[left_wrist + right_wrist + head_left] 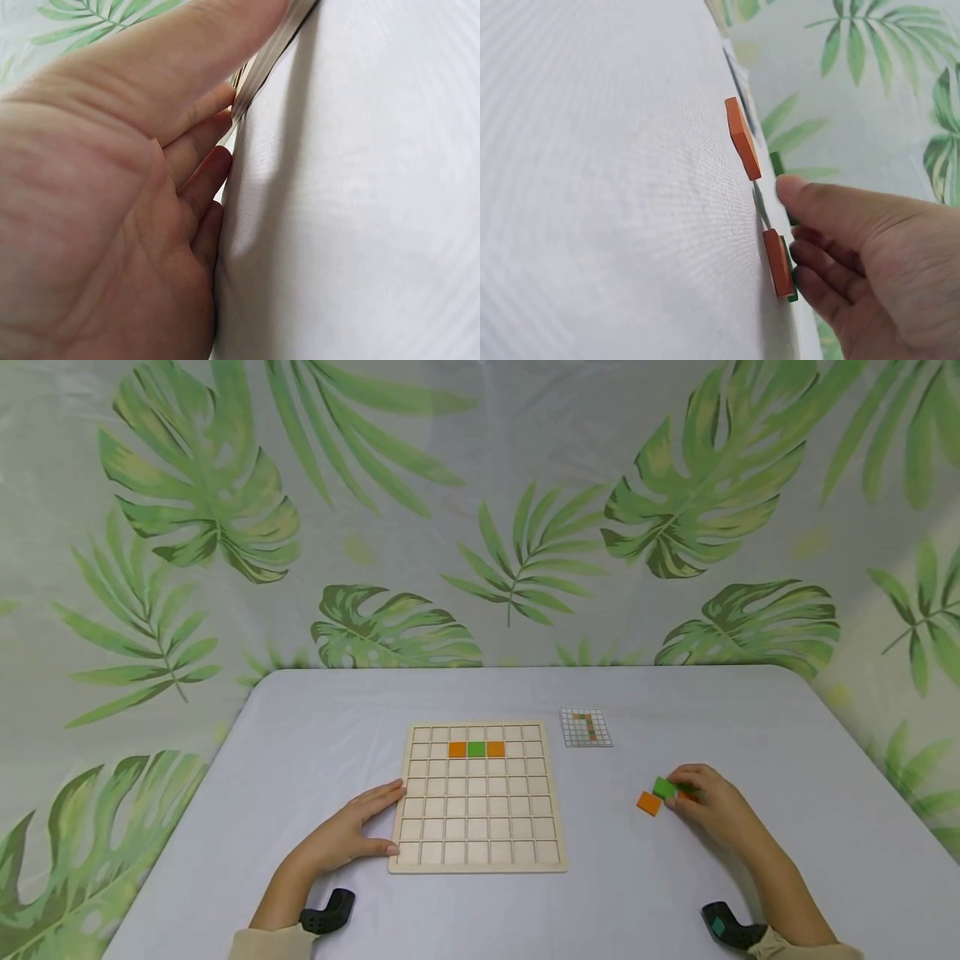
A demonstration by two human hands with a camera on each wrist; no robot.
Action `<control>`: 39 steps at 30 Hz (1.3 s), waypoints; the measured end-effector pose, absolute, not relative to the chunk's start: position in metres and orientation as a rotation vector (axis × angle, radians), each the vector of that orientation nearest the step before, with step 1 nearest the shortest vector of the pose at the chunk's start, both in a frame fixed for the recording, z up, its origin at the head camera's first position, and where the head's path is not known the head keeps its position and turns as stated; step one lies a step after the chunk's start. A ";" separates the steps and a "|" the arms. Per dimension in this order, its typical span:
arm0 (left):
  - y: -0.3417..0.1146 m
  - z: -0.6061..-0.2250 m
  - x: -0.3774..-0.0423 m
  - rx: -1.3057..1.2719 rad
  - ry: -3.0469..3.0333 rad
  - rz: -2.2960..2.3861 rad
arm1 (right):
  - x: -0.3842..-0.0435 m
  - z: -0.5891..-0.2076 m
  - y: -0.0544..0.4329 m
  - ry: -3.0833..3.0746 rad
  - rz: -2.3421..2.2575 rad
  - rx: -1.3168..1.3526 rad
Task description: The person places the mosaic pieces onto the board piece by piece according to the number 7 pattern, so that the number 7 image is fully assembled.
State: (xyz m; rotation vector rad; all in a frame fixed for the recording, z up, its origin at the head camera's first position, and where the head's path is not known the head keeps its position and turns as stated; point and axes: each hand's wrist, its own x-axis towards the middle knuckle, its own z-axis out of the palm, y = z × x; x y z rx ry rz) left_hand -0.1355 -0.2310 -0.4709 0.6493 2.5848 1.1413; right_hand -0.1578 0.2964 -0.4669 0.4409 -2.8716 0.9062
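A light wooden grid board (552, 827) lies on the table. In its second row sit an orange tile (457, 750), a green tile (476, 749) and another orange tile (496, 749). My left hand (347, 828) rests along the board's left edge, fingers extended and thumb touching the frame. To the right, my right hand (711, 802) pinches a green square tile (663, 787) between thumb and fingers; the thumb partly covers it in the right wrist view. A loose orange tile (649, 803) lies beside it. Under the fingers are another orange tile (778, 262) and a green one (793, 289), partly hidden.
A small pattern card (587, 727) with coloured squares on a grid lies beyond the board's upper right corner. White cloth (480, 914) covers the table. Behind its far edge hangs a leaf-print curtain (525, 643). Black straps with devices (733, 927) sit at both wrists.
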 end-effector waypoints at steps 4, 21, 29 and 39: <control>-0.231 -0.471 -0.136 0.653 2.583 1.144 | -0.158 -0.458 0.292 -2.869 0.918 0.416; -0.231 -0.470 -0.136 0.658 2.588 1.146 | -0.188 -0.420 0.214 -2.667 1.046 0.681; -0.231 -0.470 -0.136 0.657 2.594 1.147 | -0.207 -0.414 0.161 -2.626 1.139 0.823; -0.232 -0.470 -0.136 0.663 2.586 1.149 | -0.224 -0.441 0.115 -2.752 1.235 0.897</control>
